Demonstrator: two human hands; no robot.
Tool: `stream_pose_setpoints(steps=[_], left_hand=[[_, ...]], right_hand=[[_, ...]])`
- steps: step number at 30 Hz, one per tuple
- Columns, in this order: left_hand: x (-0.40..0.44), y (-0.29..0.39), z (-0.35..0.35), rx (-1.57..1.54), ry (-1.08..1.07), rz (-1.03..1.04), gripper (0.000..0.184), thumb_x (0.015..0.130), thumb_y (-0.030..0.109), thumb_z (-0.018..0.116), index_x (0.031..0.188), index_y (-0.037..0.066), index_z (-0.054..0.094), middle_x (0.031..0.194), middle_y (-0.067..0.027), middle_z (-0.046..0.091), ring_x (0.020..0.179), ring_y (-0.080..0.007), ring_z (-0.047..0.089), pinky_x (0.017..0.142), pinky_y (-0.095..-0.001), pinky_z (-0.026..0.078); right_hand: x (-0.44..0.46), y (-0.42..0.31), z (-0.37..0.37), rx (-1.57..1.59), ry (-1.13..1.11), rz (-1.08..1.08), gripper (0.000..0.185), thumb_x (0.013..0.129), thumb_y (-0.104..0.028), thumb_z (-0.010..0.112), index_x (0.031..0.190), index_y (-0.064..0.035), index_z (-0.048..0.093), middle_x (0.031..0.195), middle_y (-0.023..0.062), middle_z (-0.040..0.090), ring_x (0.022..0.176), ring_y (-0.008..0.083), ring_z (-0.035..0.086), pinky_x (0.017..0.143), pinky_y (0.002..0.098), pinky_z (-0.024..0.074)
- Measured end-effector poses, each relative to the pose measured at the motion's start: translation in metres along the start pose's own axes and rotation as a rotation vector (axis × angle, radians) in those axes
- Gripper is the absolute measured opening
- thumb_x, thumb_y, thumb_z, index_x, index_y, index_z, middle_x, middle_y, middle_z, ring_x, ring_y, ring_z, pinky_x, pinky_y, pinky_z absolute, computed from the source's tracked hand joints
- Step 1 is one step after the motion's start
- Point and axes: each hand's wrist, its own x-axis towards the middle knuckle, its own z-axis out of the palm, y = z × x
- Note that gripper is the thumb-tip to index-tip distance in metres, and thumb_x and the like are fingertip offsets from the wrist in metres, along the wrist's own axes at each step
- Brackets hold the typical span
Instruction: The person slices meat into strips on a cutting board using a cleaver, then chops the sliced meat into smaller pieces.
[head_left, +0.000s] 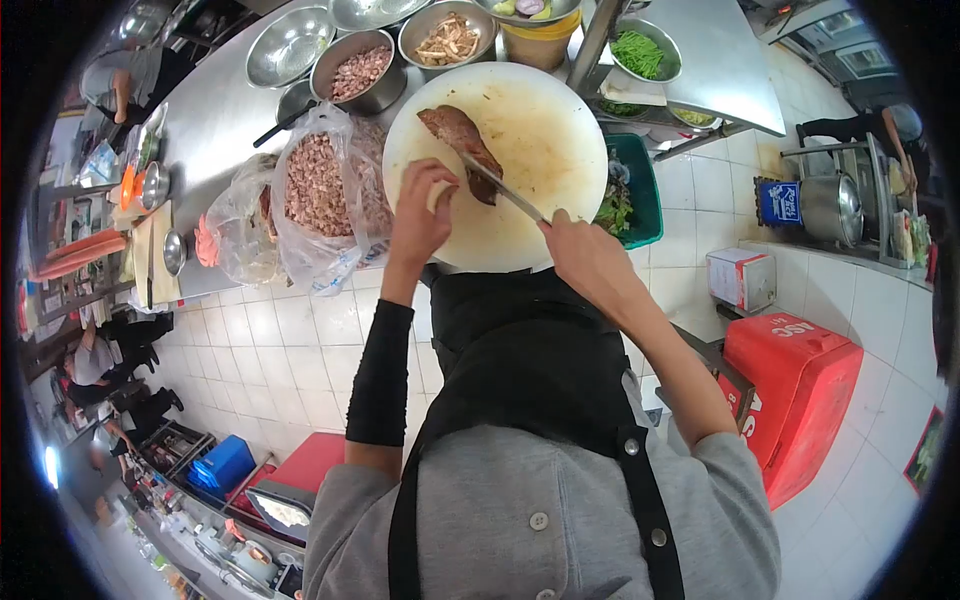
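On a round white cutting board (545,130) lies a long piece of dark brown meat (455,130), slanting down to the right. My right hand (590,255) is closed around the handle of a knife (515,200). Its blade lies across the lower part of the meat, tip toward the upper left. Just left of the blade, my left hand (425,210) hovers over the board's left side with bent fingers. Thumb and fingers are apart, and I see nothing between them.
Left of the board sit plastic bags of diced meat (318,185). Behind it stand a pot of chopped meat (360,75) and a bowl of brown strips (450,40). A green bin (640,190) is at the right, and a red box (790,390) below. Other people work farther off.
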Motion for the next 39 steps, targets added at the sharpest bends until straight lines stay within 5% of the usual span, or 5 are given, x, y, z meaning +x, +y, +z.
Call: stream_pose_setpoints(steps=[5,12,23,31,39], left_hand=[[-0.019,0.001,0.021,-0.047,-0.077,-0.104,0.028,0.087,-0.006,0.074,0.113,0.004,0.068,0.123,-0.0154,0.066,0.123,-0.0382,0.063,0.105,-0.0448,0.052],[0.007,0.007,0.018,-0.03,-0.207,0.077,0.048,0.082,-0.007,0.074,0.128,0.006,0.067,0.138,-0.0149,0.062,0.133,-0.0395,0.056,0.114,-0.0467,0.047],[-0.017,0.016,0.013,-0.108,-0.272,0.017,0.043,0.085,-0.005,0.076,0.125,0.007,0.067,0.131,-0.0137,0.066,0.128,-0.037,0.061,0.107,-0.0446,0.054],[-0.019,0.004,0.02,-0.017,-0.283,0.153,0.036,0.089,-0.006,0.071,0.122,0.007,0.066,0.128,-0.0131,0.066,0.123,-0.0379,0.063,0.1,-0.0456,0.055],[-0.021,0.001,0.02,-0.042,-0.283,0.129,0.037,0.09,-0.006,0.07,0.124,0.007,0.064,0.128,-0.0128,0.066,0.121,-0.0384,0.064,0.099,-0.0452,0.056]], right_hand=[[0.044,-0.01,0.038,0.074,-0.026,0.152,0.041,0.112,-0.034,0.053,0.091,-0.0001,0.062,0.068,0.0213,0.07,0.066,0.0412,0.075,0.058,0.0507,0.0596],[0.041,0.048,0.034,0.265,0.062,0.113,0.043,0.111,-0.036,0.054,0.101,0.0047,0.066,0.071,0.0302,0.068,0.071,0.0534,0.07,0.061,0.06,0.0576],[-0.002,0.007,0.023,0.09,0.011,0.215,0.039,0.113,-0.033,0.054,0.093,-0.0004,0.06,0.065,0.0251,0.068,0.061,0.046,0.071,0.052,0.0537,0.0581],[-0.013,-0.021,-0.028,-0.011,-0.138,0.158,0.04,0.114,-0.032,0.053,0.089,-0.0009,0.058,0.061,0.0221,0.067,0.056,0.0398,0.072,0.048,0.0475,0.0575],[0.027,-0.011,0.012,0.009,-0.119,0.138,0.042,0.114,-0.033,0.052,0.087,-0.0014,0.058,0.063,0.0225,0.068,0.059,0.0404,0.073,0.05,0.0471,0.0585]])
